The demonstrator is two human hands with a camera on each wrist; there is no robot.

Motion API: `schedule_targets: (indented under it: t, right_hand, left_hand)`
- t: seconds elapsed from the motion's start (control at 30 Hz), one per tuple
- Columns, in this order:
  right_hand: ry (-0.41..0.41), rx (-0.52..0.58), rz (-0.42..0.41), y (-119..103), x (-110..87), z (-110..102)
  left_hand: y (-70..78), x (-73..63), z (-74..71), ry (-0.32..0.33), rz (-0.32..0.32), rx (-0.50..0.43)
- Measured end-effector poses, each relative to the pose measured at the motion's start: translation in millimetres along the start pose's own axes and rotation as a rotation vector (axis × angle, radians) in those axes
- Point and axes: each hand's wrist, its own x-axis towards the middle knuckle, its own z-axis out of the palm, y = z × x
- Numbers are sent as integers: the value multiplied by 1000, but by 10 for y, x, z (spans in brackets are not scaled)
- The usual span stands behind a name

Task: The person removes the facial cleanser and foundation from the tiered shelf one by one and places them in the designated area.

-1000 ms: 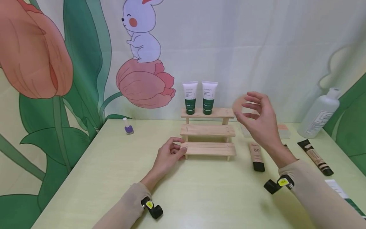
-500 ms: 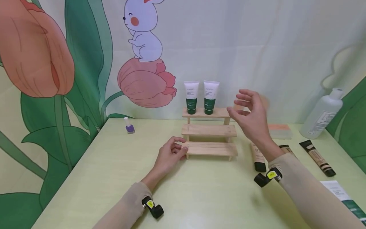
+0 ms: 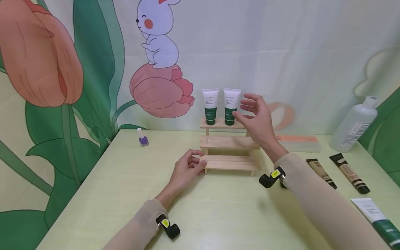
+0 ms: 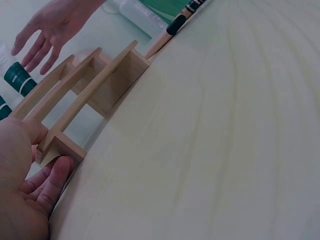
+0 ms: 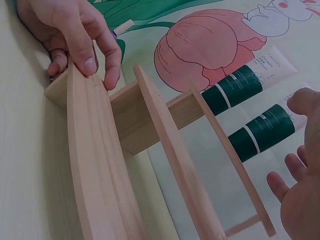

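Note:
A three-step wooden stand [image 3: 231, 164] sits on the table. On its top step two white-and-green squeeze tubes stand upright on their caps: the left tube [image 3: 210, 107] and the right tube [image 3: 231, 100]. My left hand [image 3: 185, 171] grips the left end of the lowest step, thumb on top and fingers curled underneath, as the left wrist view shows. Beside the right tube is my right hand [image 3: 258, 121], fingers spread and thumb overlapping the tube's edge in the head view. The right wrist view shows that hand [image 5: 305, 185] with its fingers around the tube's side, not closed on it.
A purple nail polish bottle [image 3: 143, 139] stands at the back left. To the right are a white bottle [image 3: 354, 125], a flat box [image 3: 300, 143], two beige-and-black tubes, one [image 3: 349, 173] farther right, and another white-and-green tube [image 3: 376, 220]. A printed curtain [image 3: 281, 52] hangs behind.
My right hand has moved left, from beyond the stand's right end to the right tube. My left hand has kept its grip on the lowest step.

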Motion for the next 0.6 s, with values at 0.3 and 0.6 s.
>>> schedule_targets:
  t: [0.3, 0.6]
  right_hand:
    - [11, 18, 22, 55, 76, 172]
    - [-10, -14, 22, 90, 82, 256]
  left_hand:
    - [7, 3, 6, 1, 1, -1]
    - [11, -4, -2, 1, -1, -7]
